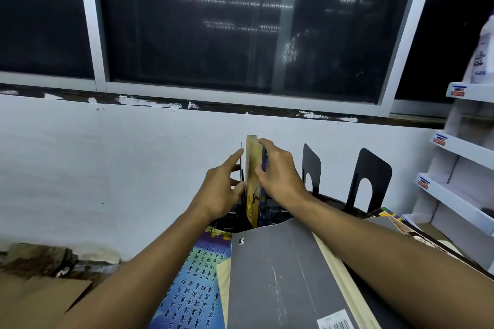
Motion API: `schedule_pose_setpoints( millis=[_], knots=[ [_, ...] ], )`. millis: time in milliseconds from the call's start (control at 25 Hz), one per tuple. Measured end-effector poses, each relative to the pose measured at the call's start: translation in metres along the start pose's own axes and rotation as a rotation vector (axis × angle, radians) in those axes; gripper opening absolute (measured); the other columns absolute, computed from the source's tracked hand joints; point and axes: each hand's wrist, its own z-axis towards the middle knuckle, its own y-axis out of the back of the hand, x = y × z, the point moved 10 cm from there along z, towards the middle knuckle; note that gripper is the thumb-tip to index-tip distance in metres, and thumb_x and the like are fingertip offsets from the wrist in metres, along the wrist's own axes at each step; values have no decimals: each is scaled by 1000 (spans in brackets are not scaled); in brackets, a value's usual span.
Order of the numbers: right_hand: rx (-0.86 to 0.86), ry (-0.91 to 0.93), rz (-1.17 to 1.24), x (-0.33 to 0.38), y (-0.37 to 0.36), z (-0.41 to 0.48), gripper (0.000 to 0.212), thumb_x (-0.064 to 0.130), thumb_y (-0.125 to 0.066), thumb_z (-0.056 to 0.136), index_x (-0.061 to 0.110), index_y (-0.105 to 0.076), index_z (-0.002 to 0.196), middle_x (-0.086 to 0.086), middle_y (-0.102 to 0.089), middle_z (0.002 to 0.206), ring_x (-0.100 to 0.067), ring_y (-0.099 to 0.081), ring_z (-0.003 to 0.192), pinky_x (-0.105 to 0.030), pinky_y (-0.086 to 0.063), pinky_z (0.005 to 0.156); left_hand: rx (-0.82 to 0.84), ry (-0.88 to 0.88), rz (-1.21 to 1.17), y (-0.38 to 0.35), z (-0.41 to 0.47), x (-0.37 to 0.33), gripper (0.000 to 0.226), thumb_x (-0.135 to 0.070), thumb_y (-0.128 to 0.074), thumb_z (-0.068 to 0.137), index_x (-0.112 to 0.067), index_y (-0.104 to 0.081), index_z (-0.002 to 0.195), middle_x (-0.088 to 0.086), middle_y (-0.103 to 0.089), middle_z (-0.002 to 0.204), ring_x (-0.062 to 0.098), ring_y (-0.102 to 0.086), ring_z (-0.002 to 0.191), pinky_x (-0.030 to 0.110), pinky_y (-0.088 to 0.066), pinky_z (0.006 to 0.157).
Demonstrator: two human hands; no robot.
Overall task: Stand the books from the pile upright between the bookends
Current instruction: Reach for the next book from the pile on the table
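Note:
A tan-covered book (251,168) stands upright against a thin black bookend (242,179) at its left, with a dark blue book (264,160) upright on its right side. My left hand (223,189) lies flat, fingers straight, against the bookend and the tan book's left face. My right hand (278,173) curls over the blue book's top and grips it with the thumb on the tan cover. Two more black bookends (311,165) (370,181) stand to the right. A pile lies in front: a grey book (278,275) on a blue one with printed characters (192,283).
A white wall rises right behind the bookends, under a dark window. White tiered shelves (459,147) stand at the right, with more flat books (401,224) beside them. Brown cardboard (34,299) lies at lower left.

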Motion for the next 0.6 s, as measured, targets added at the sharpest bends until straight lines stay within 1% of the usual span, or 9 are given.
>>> schedule_pose_setpoints(
  millis=[40, 120, 200, 280, 360, 480, 520, 560, 600],
  knots=[
    [13, 10, 11, 0, -4, -1, 53, 5, -60, 93, 15, -48, 144, -5, -67, 109, -18, -64, 95, -27, -52, 81, 3, -6, -3, -1, 0, 0, 78, -13, -67, 96, -39, -26, 158, 2, -57, 145, 12, -72, 100, 12, -55, 71],
    [36, 27, 23, 1, -9, 0, 51, 5, -61, 93, 16, -49, 141, -5, -67, 111, -18, -64, 98, -31, -54, 85, 3, -9, -13, -1, 0, 1, 79, -11, -67, 96, -38, -26, 158, 3, -56, 146, 12, -71, 100, 11, -55, 67],
    [53, 18, 21, 2, -10, 1, 51, 6, -62, 93, 16, -48, 141, -6, -66, 112, -19, -63, 100, -31, -53, 87, 2, -5, -17, -1, 0, 1, 80, -11, -68, 96, -37, -26, 158, 2, -55, 146, 13, -71, 101, 14, -57, 69],
    [85, -7, 37, 2, -10, 0, 56, 9, -65, 93, 18, -46, 145, -5, -66, 114, -19, -62, 102, -27, -51, 87, 9, -1, -21, -2, 0, 1, 82, -9, -69, 95, -39, -26, 158, 2, -55, 147, 14, -71, 102, 21, -60, 74],
    [143, -26, 26, 3, -11, -3, 59, 12, -67, 93, 19, -44, 147, -4, -65, 109, -18, -61, 95, -23, -47, 83, 21, 1, -23, -3, 0, 1, 86, -9, -71, 93, -42, -24, 158, 2, -55, 147, 13, -71, 103, 26, -61, 79],
    [241, 20, -20, 12, -12, -10, 59, 16, -67, 93, 20, -43, 147, 5, -60, 86, -7, -57, 73, -21, -44, 70, 48, -8, -15, -5, 0, 1, 93, -10, -75, 90, -42, -21, 158, 1, -54, 147, 13, -70, 105, 24, -59, 81],
    [270, 40, -32, 15, -11, -12, 59, 17, -67, 93, 20, -43, 146, 6, -59, 82, -6, -57, 71, -23, -46, 68, 57, -15, -13, -5, -1, 0, 95, -11, -77, 88, -42, -20, 159, 1, -54, 148, 13, -70, 105, 25, -59, 83],
    [301, 47, -38, 15, -12, -13, 60, 18, -67, 92, 20, -42, 146, 4, -62, 83, -8, -60, 74, -27, -50, 69, 64, -22, -6, -6, -1, -1, 98, -12, -78, 87, -41, -19, 159, 1, -54, 148, 14, -69, 106, 26, -59, 84],
    [343, 36, -37, 14, -11, -13, 64, 18, -70, 90, 21, -41, 147, 0, -66, 88, -12, -63, 79, -31, -54, 73, 71, -26, 4, -6, -1, -1, 101, -12, -80, 86, -41, -18, 159, 1, -53, 149, 14, -69, 108, 27, -59, 85]
  ],
)
